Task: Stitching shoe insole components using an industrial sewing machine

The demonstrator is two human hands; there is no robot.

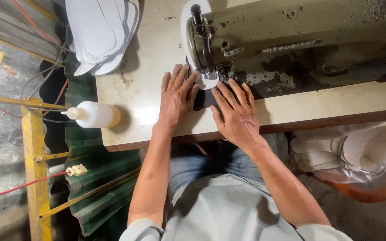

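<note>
Both hands' fingers lie on the flat white-and-black cut piece, just before the olive metal sewing machine head; the white plastic squeeze bottle lies well left of them.

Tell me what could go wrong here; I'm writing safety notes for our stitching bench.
1. Both the left hand and right hand press the dark piece flat right beside the needle area of the sewing machine; a slip could likely put a fingertip under it.
2. The plastic squeeze bottle lies on its side by the table edge; it might roll off or leak.
</note>
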